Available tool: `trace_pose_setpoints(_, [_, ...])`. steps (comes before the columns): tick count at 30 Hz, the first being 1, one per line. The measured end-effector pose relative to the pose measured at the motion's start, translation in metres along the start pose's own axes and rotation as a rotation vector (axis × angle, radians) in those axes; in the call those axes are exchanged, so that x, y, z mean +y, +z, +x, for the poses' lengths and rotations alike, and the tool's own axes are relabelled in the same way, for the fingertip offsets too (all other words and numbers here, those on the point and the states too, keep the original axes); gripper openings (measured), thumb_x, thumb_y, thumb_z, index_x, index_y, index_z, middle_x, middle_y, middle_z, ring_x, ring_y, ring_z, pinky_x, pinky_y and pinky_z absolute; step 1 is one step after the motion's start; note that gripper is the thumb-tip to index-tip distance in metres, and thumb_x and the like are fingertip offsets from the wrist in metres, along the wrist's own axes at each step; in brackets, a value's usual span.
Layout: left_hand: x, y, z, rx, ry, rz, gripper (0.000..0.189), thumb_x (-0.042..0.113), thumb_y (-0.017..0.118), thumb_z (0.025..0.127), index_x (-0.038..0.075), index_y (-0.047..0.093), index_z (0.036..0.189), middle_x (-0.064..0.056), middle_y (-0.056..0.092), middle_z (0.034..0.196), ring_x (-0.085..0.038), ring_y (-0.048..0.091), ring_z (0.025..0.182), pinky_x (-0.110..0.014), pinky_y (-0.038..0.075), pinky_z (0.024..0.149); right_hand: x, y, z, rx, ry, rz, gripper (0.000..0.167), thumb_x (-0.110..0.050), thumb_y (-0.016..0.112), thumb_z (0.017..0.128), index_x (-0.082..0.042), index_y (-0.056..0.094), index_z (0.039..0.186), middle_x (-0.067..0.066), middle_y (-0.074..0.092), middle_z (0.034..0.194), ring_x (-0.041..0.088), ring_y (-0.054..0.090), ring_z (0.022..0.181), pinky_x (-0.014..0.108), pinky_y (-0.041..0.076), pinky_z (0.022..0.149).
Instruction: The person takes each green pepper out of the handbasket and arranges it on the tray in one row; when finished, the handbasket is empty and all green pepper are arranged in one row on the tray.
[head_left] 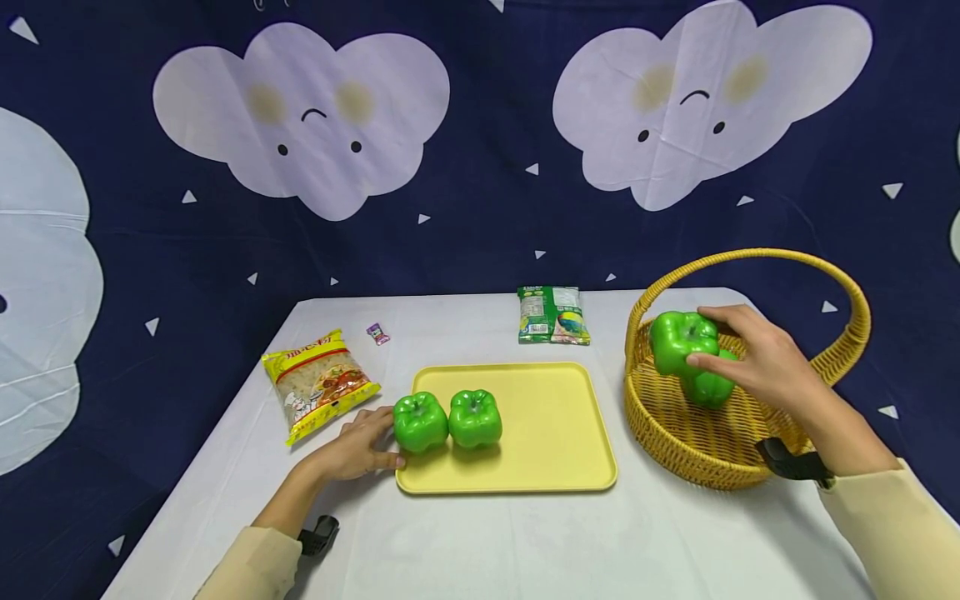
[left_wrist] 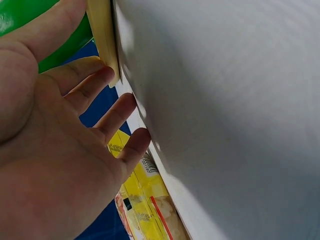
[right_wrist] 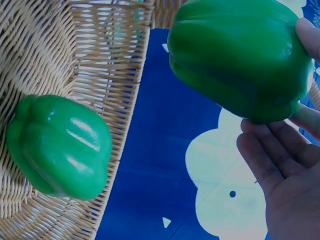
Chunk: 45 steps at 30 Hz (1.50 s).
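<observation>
My right hand (head_left: pixel 765 358) grips a green bell pepper (head_left: pixel 681 342) above the wicker basket (head_left: pixel 660 442). In the right wrist view the held bell pepper (right_wrist: pixel 240 60) sits between thumb and fingers. A second bell pepper (right_wrist: pixel 60 147) lies inside the basket. On the yellow tray (head_left: pixel 555 433), two more green bell peppers (head_left: pixel 421 422) stand side by side at the left end. My left hand (head_left: pixel 356 446) rests at the tray's left edge with fingers extended. The left wrist view shows its fingertips by the tray's rim (left_wrist: pixel 104 42) and the tablecloth.
Left of the tray lies a yellow food bag (head_left: pixel 318 385), with a small purple packet (head_left: pixel 377 334) behind it. A green snack bag (head_left: pixel 553 315) lies behind the tray. The basket's tall handle (head_left: pixel 757 253) arches over it. A dark cloud-patterned curtain (head_left: pixel 495 167) hangs behind the table.
</observation>
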<state>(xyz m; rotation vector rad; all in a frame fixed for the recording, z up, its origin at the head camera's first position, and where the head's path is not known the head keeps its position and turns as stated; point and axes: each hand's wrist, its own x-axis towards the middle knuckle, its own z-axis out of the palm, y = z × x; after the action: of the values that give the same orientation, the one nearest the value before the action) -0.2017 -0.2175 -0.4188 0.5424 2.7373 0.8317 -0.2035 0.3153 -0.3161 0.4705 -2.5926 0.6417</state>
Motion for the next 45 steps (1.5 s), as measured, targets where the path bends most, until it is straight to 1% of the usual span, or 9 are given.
trace_pose_setpoints(4, [0.0, 0.0, 0.0, 0.0, 0.002, 0.002, 0.074, 0.033, 0.075, 0.077, 0.009, 0.044, 0.14, -0.013, 0.042, 0.145, -0.037, 0.032, 0.131, -0.066, 0.02, 0.105, -0.005, 0.0, -0.006, 0.045, -0.024, 0.006, 0.066, -0.026, 0.082, 0.072, -0.008, 0.054, 0.129, 0.01, 0.056, 0.121, 0.001, 0.047, 0.101, 0.007, 0.032, 0.079])
trace_pose_setpoints(8, [-0.001, 0.001, 0.0, -0.001, 0.002, 0.0, 0.075, 0.033, 0.075, 0.077, 0.009, 0.043, 0.14, -0.013, 0.042, 0.145, -0.037, 0.032, 0.131, -0.067, 0.019, 0.105, -0.011, 0.002, -0.01, 0.091, -0.078, 0.032, 0.067, -0.018, 0.084, 0.068, -0.008, 0.055, 0.128, 0.009, 0.057, 0.12, -0.015, 0.037, 0.099, 0.0, 0.028, 0.08])
trace_pose_setpoints(13, [-0.001, 0.001, 0.0, -0.002, 0.001, -0.005, 0.074, 0.033, 0.075, 0.077, 0.009, 0.043, 0.14, -0.013, 0.042, 0.146, -0.036, 0.031, 0.131, -0.066, 0.019, 0.105, -0.018, 0.008, -0.014, 0.123, -0.153, 0.066, 0.071, -0.008, 0.085, 0.064, -0.006, 0.056, 0.128, 0.009, 0.058, 0.116, -0.011, 0.041, 0.098, -0.001, 0.032, 0.079])
trace_pose_setpoints(18, [-0.001, 0.001, 0.0, -0.001, 0.006, -0.003, 0.073, 0.033, 0.075, 0.077, 0.01, 0.044, 0.14, -0.012, 0.042, 0.146, -0.036, 0.032, 0.131, -0.066, 0.019, 0.105, -0.027, 0.014, -0.019, 0.133, -0.161, 0.084, 0.073, -0.007, 0.086, 0.062, -0.009, 0.056, 0.129, 0.008, 0.058, 0.119, -0.008, 0.043, 0.097, -0.001, 0.034, 0.077])
trace_pose_setpoints(23, [-0.001, 0.001, 0.0, 0.001, 0.009, -0.004, 0.073, 0.033, 0.075, 0.077, 0.009, 0.044, 0.139, -0.013, 0.042, 0.145, -0.036, 0.032, 0.13, -0.066, 0.02, 0.104, -0.036, 0.023, -0.022, 0.154, -0.228, 0.11, 0.075, -0.005, 0.087, 0.058, -0.008, 0.057, 0.127, 0.009, 0.059, 0.119, -0.013, 0.042, 0.108, -0.001, 0.032, 0.086])
trace_pose_setpoints(26, [0.0, 0.001, 0.0, 0.004, 0.014, -0.005, 0.072, 0.032, 0.075, 0.077, 0.009, 0.045, 0.139, -0.013, 0.043, 0.144, -0.036, 0.033, 0.13, -0.065, 0.021, 0.104, -0.041, 0.029, -0.023, 0.151, -0.252, 0.135, 0.075, -0.004, 0.087, 0.057, -0.007, 0.057, 0.126, 0.008, 0.059, 0.118, -0.011, 0.044, 0.108, -0.001, 0.032, 0.088])
trace_pose_setpoints(36, [0.0, 0.001, -0.001, 0.011, 0.015, -0.005, 0.071, 0.03, 0.075, 0.077, 0.008, 0.046, 0.138, -0.012, 0.044, 0.143, -0.035, 0.033, 0.129, -0.063, 0.023, 0.104, -0.053, 0.055, -0.026, 0.103, -0.258, 0.167, 0.073, -0.008, 0.087, 0.059, -0.004, 0.056, 0.126, 0.008, 0.059, 0.12, -0.005, 0.045, 0.112, 0.002, 0.031, 0.093])
trace_pose_setpoints(41, [0.0, 0.001, 0.0, 0.009, 0.014, 0.001, 0.072, 0.031, 0.075, 0.077, 0.008, 0.045, 0.138, -0.013, 0.044, 0.144, -0.036, 0.033, 0.13, -0.063, 0.023, 0.104, -0.058, 0.067, -0.025, 0.091, -0.255, 0.177, 0.072, -0.011, 0.087, 0.06, -0.005, 0.056, 0.125, 0.008, 0.059, 0.119, 0.004, 0.05, 0.111, 0.001, 0.03, 0.095])
trace_pose_setpoints(45, [0.0, 0.001, 0.0, 0.01, 0.013, 0.007, 0.073, 0.031, 0.075, 0.077, 0.007, 0.045, 0.138, -0.014, 0.043, 0.144, -0.036, 0.033, 0.13, -0.063, 0.023, 0.104, -0.062, 0.076, -0.024, 0.073, -0.232, 0.164, 0.072, -0.016, 0.086, 0.062, -0.008, 0.056, 0.127, 0.007, 0.059, 0.119, 0.014, 0.054, 0.108, 0.006, 0.035, 0.095])
